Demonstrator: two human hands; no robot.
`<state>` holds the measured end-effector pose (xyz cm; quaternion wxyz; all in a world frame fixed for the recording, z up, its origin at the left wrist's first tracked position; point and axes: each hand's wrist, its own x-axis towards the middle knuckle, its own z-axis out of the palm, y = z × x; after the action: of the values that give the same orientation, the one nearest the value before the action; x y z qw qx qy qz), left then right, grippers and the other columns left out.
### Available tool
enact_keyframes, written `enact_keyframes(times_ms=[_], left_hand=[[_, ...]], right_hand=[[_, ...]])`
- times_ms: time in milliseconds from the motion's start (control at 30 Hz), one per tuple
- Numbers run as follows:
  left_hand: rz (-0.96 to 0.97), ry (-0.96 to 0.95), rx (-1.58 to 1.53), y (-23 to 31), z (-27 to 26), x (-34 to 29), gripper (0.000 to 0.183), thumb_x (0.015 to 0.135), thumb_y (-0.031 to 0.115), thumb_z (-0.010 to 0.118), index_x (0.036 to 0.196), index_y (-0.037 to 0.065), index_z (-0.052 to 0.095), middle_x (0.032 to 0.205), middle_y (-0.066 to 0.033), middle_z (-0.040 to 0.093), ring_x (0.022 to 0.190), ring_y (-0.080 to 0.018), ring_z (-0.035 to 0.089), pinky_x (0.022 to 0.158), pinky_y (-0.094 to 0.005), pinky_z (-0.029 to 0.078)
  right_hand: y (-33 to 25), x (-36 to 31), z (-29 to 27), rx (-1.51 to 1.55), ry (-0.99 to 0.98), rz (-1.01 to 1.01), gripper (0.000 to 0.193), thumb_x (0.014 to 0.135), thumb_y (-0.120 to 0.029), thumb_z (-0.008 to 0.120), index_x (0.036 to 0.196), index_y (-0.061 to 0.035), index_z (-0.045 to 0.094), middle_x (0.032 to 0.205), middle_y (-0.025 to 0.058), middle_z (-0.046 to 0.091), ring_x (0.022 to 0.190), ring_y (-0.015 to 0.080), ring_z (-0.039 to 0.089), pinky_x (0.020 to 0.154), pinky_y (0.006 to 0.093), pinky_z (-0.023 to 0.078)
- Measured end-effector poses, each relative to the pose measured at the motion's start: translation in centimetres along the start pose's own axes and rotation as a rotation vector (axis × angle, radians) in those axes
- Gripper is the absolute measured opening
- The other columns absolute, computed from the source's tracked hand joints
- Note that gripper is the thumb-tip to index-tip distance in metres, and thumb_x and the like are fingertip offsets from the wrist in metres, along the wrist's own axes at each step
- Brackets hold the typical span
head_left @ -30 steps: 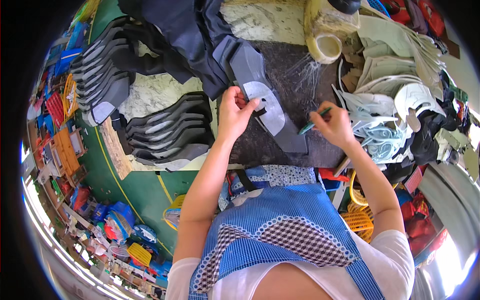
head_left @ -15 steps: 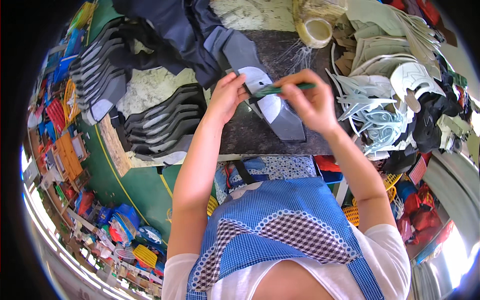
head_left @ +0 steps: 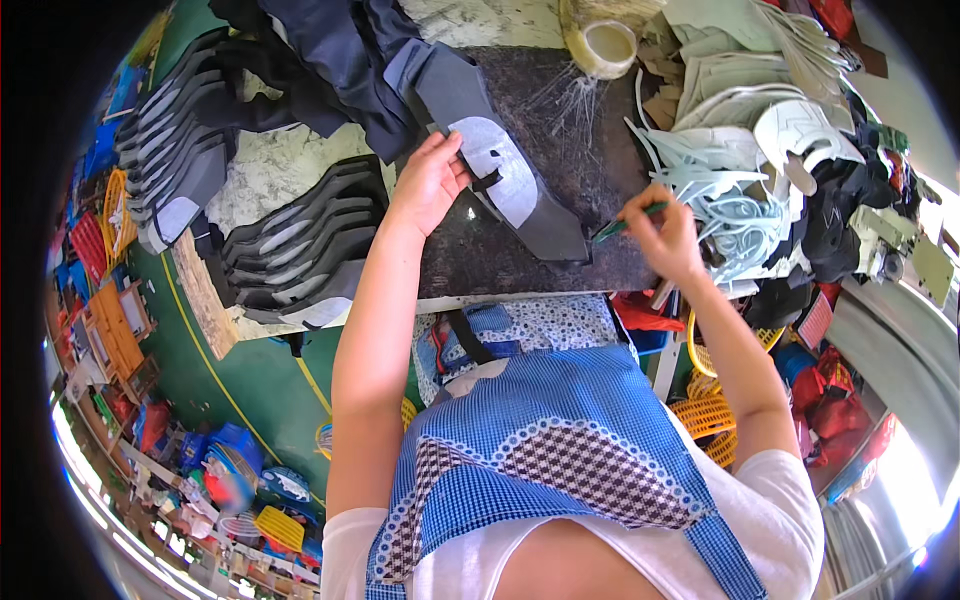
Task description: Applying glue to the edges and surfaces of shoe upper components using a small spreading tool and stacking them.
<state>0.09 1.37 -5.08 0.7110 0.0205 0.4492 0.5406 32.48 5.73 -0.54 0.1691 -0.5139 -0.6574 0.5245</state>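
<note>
A dark grey cut panel with a light grey patch in its middle lies slantwise on the dark work board. My left hand pinches the panel's left edge beside the patch, thumb on top. A small black tab shows on the patch near those fingers. Beyond the panel's lower right end, my right hand grips a slim green pen-like tool. The tool's tip points left, close to the panel's corner; whether it touches, I cannot tell.
Stacked grey panels overlap at left, with another row beyond. Black fabric lies at the far side. A tape-wrapped pot stands at the back, with stringy residue before it. Pale cut pieces crowd the right.
My right hand has moved right and toward me with the green tool, away from the patch to the panel's lower right end. My left hand keeps its hold on the edge.
</note>
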Motion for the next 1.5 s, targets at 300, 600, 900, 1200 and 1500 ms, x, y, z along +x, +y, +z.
enact_keyframes(times_ms=[300,600,900,1200,1500], left_hand=[[0.368,-0.100,-0.270,-2.5,0.3,-4.3,0.037,0.094,0.017,0.048,0.126,0.001,0.053,0.121,-0.0088,0.062,0.115,-0.0202,0.056,0.101,-0.0352,0.040],[0.853,0.141,-0.436,0.8,-6.0,-23.8,0.055,0.091,0.023,0.035,0.135,-0.007,0.047,0.157,-0.0216,0.024,0.147,-0.0346,0.018,0.117,-0.0631,0.012],[1.022,1.072,-0.398,-7.2,-16.8,-27.9,0.035,0.093,0.010,0.059,0.125,0.006,0.044,0.104,-0.0066,0.061,0.099,-0.0200,0.061,0.090,-0.0339,0.049],[0.592,1.320,0.397,-2.3,-24.5,-23.6,0.071,0.078,0.003,0.069,0.135,0.007,0.026,0.078,-0.0065,0.055,0.069,-0.0152,0.057,0.064,-0.0270,0.048],[0.565,1.239,0.201,-5.7,-25.7,-24.1,0.064,0.088,0.009,0.054,0.141,0.004,0.019,0.086,-0.0098,0.057,0.075,-0.0161,0.055,0.072,-0.0298,0.048]], right_hand=[[-7.4,10.8,6.5,-0.702,-0.483,-0.374,0.033,0.084,-0.023,0.052,0.115,-0.0229,0.063,0.079,0.0166,0.066,0.077,0.0366,0.065,0.070,0.0499,0.050],[-13.9,6.5,11.0,-0.413,-0.603,-0.451,0.042,0.085,-0.047,0.065,0.107,-0.0109,0.064,0.067,0.0118,0.064,0.062,0.0319,0.063,0.062,0.0415,0.048],[-14.2,1.1,23.8,-0.152,-0.934,-0.095,0.025,0.085,-0.027,0.068,0.086,-0.0017,0.066,0.069,0.0157,0.061,0.063,0.0255,0.058,0.065,0.0372,0.046],[-15.4,4.5,34.1,-1.257,-0.733,-0.368,0.029,0.082,-0.033,0.062,0.090,-0.0078,0.074,0.091,0.0136,0.073,0.088,0.0311,0.071,0.073,0.0442,0.055],[-17.2,6.7,17.8,-0.248,-0.411,-0.099,0.015,0.082,-0.015,0.066,0.086,-0.0042,0.056,0.082,0.0112,0.069,0.071,0.0183,0.063,0.068,0.0343,0.052]])
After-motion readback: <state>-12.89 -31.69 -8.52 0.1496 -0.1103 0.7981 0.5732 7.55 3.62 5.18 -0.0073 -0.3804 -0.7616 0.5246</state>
